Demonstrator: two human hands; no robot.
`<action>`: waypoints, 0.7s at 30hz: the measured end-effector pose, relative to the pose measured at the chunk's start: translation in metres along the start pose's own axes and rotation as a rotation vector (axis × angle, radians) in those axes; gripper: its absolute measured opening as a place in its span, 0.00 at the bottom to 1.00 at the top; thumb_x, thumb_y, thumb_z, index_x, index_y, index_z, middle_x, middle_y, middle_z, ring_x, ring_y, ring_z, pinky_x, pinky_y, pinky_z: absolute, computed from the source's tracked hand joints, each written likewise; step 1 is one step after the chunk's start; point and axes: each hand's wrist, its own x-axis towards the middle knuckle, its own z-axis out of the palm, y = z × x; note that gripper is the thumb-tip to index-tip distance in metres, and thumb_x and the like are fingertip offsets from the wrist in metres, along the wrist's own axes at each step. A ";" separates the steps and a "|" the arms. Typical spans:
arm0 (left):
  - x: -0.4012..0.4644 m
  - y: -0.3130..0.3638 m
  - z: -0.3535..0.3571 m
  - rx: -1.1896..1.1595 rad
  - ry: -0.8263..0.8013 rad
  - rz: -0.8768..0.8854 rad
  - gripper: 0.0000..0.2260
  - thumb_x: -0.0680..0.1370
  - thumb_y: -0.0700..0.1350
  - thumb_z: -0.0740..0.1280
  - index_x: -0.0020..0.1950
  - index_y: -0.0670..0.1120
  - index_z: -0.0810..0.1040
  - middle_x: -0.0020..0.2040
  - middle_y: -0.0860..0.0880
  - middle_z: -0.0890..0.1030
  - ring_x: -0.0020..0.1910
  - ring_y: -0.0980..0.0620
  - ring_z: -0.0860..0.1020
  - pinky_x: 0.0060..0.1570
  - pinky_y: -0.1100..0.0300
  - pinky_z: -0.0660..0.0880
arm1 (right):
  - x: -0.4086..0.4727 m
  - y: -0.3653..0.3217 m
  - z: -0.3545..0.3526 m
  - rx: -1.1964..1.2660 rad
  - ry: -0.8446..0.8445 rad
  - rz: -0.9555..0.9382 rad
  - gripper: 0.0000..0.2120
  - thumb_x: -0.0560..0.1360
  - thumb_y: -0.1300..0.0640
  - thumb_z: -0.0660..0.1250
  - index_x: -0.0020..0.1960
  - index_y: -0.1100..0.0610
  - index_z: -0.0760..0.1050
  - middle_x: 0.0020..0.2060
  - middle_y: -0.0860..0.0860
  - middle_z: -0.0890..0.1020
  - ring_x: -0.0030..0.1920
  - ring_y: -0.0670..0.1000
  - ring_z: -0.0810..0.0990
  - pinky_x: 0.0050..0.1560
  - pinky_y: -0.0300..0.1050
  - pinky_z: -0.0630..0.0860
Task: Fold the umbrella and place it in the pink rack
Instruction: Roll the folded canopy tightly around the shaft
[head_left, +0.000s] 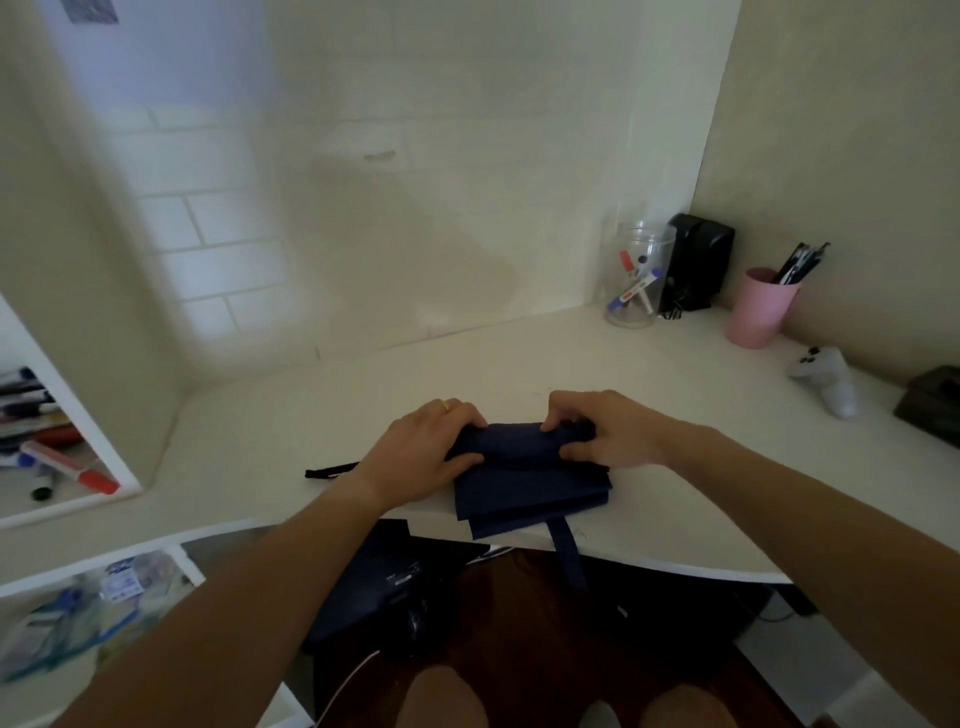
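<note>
A dark navy folded umbrella (524, 480) lies on the white desk (363, 415) near its front edge. Its canopy is gathered into flat layers, and a navy strap (567, 551) hangs over the desk edge. My left hand (423, 444) grips the left end of the rolled fabric, with a black wrist cord (330, 470) sticking out to the left. My right hand (605, 428) pinches the right end of the roll. A pink cup (756, 312) holding pens stands at the back right; whether it is the pink rack I cannot tell.
A clear jar (636, 278) of markers and a black speaker (698, 262) stand in the back corner. A white game controller (826, 382) and a dark box (932, 402) lie at the right. Side shelves (57, 447) at the left hold stationery. My knees are under the desk.
</note>
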 end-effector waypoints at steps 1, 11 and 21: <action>-0.001 0.003 0.002 0.018 0.030 0.002 0.14 0.78 0.51 0.70 0.62 0.51 0.74 0.57 0.53 0.78 0.55 0.52 0.76 0.51 0.50 0.78 | 0.000 -0.002 -0.002 -0.021 0.002 -0.010 0.13 0.74 0.55 0.72 0.54 0.43 0.72 0.51 0.47 0.79 0.45 0.52 0.81 0.47 0.50 0.80; 0.004 0.007 0.007 -0.174 -0.068 -0.172 0.22 0.76 0.55 0.70 0.69 0.55 0.74 0.62 0.53 0.76 0.59 0.52 0.76 0.61 0.52 0.75 | -0.008 0.001 0.023 -0.359 0.244 -0.104 0.23 0.74 0.56 0.70 0.68 0.52 0.71 0.59 0.50 0.77 0.56 0.53 0.76 0.53 0.50 0.75; -0.007 0.024 0.021 0.042 0.160 -0.043 0.17 0.71 0.45 0.73 0.58 0.50 0.75 0.53 0.52 0.75 0.51 0.49 0.77 0.39 0.57 0.72 | -0.020 0.001 0.007 -0.038 0.137 -0.018 0.14 0.76 0.57 0.71 0.59 0.48 0.76 0.54 0.48 0.83 0.52 0.50 0.80 0.54 0.46 0.77</action>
